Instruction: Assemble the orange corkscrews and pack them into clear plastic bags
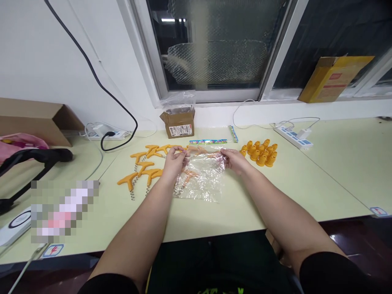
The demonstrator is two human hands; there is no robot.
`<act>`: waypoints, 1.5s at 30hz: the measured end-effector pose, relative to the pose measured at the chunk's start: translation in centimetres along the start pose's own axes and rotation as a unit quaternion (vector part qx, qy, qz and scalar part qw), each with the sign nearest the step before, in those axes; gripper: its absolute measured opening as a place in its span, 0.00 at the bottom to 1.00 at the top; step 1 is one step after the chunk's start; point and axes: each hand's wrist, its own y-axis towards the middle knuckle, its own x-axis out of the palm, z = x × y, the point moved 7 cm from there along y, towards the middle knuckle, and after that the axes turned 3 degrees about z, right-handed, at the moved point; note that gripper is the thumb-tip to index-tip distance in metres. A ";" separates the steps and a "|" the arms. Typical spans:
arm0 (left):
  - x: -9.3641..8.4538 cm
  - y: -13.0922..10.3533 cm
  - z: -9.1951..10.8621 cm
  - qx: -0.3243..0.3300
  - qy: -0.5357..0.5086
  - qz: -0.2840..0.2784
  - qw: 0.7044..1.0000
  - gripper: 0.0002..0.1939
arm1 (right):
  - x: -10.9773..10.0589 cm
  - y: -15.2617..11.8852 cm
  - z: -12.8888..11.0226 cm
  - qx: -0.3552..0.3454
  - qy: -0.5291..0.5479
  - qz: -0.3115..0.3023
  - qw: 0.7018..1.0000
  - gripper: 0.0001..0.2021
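Note:
Between both hands hangs a clear plastic bag point(203, 183), spread out flat and see-through, above the table. My left hand point(177, 161) pinches its upper left corner. The upper right corner is pinched in my right hand point(233, 160). Behind and left of the bag lie several yellow T-handled corkscrews point(126, 179) with metal spirals; some show through the plastic and some are partly hidden by my left hand. To the right of my right hand, several yellow ribbed plastic caps point(262, 157) stand upright in a cluster.
A small open cardboard box point(180, 124) stands against the wall, near colourful printed strips point(208, 142). Power strips with cables sit at left point(118, 135) and right point(294, 136). A black frame point(33, 157) and a blurred-out object point(65, 212) lie at left.

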 end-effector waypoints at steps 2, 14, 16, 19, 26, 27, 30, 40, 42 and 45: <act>0.2 0.0 0.0 -0.005 -0.003 -0.023 1.000 0.14 | -0.4 0.4 -0.1 -0.018 0.005 0.017 1.000 0.13; 1.8 -1.5 -0.6 -0.021 -0.014 -0.090 0.996 0.27 | 0.0 0.1 1.1 0.019 -0.104 -0.151 0.983 0.20; 1.1 -1.1 -0.6 -0.028 -0.056 -0.048 0.997 0.31 | -0.1 0.1 0.9 0.002 -0.104 -0.144 0.984 0.20; 0.4 -0.5 -0.5 -0.019 -0.107 -0.002 0.994 0.32 | -0.2 0.3 0.6 -0.015 -0.098 -0.109 0.989 0.18; -1.2 0.8 -1.0 0.005 -0.117 0.068 0.991 0.18 | -0.3 0.0 -0.2 -0.034 -0.071 -0.059 0.995 0.24; -1.4 0.9 -1.1 0.000 -0.116 0.076 0.990 0.19 | -0.3 -0.1 -0.3 -0.039 -0.071 -0.069 0.994 0.27; -1.6 0.8 -0.9 0.002 -0.119 0.085 0.989 0.26 | -0.3 0.0 -0.6 -0.068 -0.051 -0.075 0.993 0.29; 2.2 -1.8 -1.0 -0.068 -0.015 -0.155 0.985 0.23 | -0.7 0.3 -1.4 -0.157 -0.014 -0.004 0.987 0.17; 2.2 -1.9 -0.9 -0.072 -0.003 -0.164 0.984 0.27 | -0.5 0.1 -1.7 -0.153 0.002 -0.017 0.988 0.19; 1.9 -1.5 -0.7 -0.080 -0.002 -0.165 0.983 0.28 | -0.9 0.1 -1.9 -0.140 0.032 -0.009 0.990 0.19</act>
